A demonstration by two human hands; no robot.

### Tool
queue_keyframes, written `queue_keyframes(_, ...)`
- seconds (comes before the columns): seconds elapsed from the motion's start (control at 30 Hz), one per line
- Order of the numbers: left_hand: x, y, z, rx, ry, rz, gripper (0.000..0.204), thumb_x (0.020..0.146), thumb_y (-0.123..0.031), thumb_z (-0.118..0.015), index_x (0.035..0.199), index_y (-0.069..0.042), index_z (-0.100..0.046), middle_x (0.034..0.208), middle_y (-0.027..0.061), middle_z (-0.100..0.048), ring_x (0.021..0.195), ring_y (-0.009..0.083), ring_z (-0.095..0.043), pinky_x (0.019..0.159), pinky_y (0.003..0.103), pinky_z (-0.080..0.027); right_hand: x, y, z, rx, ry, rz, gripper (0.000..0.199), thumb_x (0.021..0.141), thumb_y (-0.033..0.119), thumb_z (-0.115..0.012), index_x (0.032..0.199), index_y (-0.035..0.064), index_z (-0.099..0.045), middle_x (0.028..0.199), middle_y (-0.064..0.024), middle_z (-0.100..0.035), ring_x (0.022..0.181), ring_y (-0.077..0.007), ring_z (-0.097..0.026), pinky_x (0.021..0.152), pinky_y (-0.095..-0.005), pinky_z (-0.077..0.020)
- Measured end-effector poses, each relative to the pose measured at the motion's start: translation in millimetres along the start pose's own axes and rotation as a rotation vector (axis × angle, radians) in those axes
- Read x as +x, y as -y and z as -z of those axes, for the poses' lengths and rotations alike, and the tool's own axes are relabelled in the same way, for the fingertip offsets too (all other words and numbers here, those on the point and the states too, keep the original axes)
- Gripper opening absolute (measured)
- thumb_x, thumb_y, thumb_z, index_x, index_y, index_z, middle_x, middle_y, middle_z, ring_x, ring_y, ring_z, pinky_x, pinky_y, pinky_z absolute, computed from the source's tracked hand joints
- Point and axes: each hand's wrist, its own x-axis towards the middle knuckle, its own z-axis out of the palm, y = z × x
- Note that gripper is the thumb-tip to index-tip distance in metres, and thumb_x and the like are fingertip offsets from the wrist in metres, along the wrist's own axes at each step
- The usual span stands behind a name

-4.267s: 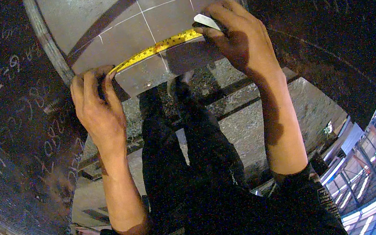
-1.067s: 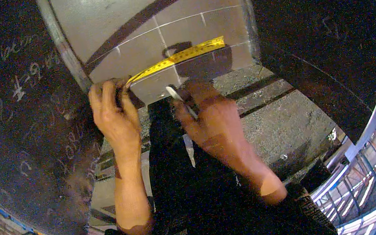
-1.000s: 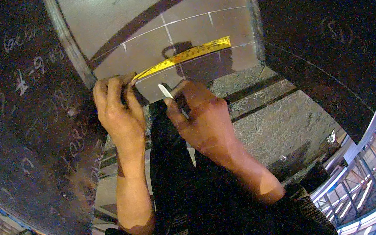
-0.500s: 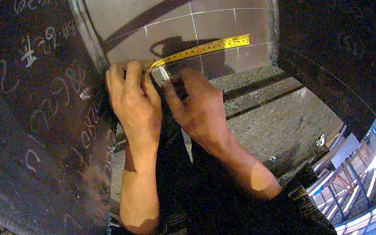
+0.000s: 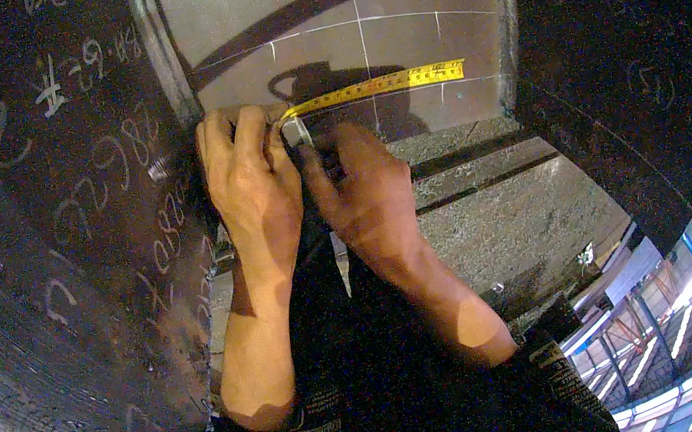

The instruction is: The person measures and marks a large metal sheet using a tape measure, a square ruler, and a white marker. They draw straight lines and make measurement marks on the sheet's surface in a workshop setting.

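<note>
A yellow tape measure blade [image 5: 383, 84] lies across the grey steel plate [image 5: 236, 13], just above a thin white line drawn on it. My left hand [image 5: 252, 182] is closed on the blade's left end, its fingers pressed down by the plate's left edge. A short white chalk stick [image 5: 294, 130] points up from the fingers of my right hand [image 5: 371, 202], which are pinched round its lower part. The chalk's tip is close under the blade, beside my left fingertips. What my left fingers cover is hidden.
Dark steel walls rise on the left [image 5: 50, 268] and right [image 5: 618, 75], the left one chalk-marked. Weld seams [image 5: 503, 3] border the plate. Below it, a rough grey surface [image 5: 502, 207] carries dark strips of shadow. Shadows also fall across the plate.
The chalk tip has shifted slightly left, closer to my left fingertips. My left hand keeps its hold on the tape. The whole view has shifted a little.
</note>
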Motion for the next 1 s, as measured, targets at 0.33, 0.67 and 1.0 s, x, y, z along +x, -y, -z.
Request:
queue_keyframes(0.33, -0.4, 2.0, -7.3, -0.079, -0.036, 0.005, 0.015, 0.079, 0.005, -0.066, 0.092, 0.0, -0.06, 0.095, 0.019, -0.054, 0.092, 0.0398, -0.055, 0.08, 0.047, -0.046, -9.1, 20.9, 77.4, -0.398, 0.488, 0.06, 0.017, 0.084, 0.017, -0.068, 0.092, 0.0029, -0.064, 0.078, -0.0193, -0.064, 0.076, -0.0427, -0.062, 0.071, -0.0503, -0.0512)
queue_keyframes(0.67, -10.6, 8.5, -16.9, -0.019, -0.037, -0.06, 0.012, 0.083, 0.003, -0.065, 0.094, -0.001, -0.061, 0.097, 0.019, -0.057, 0.092, 0.0408, -0.055, 0.08, 0.047, -0.046, -53.1, -24.5, 69.8, -0.496, 0.446, 0.326, 0.006, 0.079, 0.016, -0.064, 0.076, 0.0108, -0.062, 0.068, -0.0122, -0.061, 0.063, -0.0317, -0.062, 0.055, -0.0415, -0.0491)
queue_keyframes(1.0, -156.2, 30.6, 2.1, -0.117, 0.429, 0.19, 0.01, 0.092, -0.005, -0.06, 0.102, -0.004, -0.06, 0.097, 0.0178, -0.061, 0.091, 0.04, -0.06, 0.079, 0.046, -0.049, -133.6, -152.5, 77.0, -0.086, 0.737, -0.171, 0.034, 0.084, 0.022, -0.069, 0.109, 0.001, -0.06, 0.086, -0.0182, -0.065, 0.08, -0.0349, -0.066, 0.06, -0.044, -0.0502)
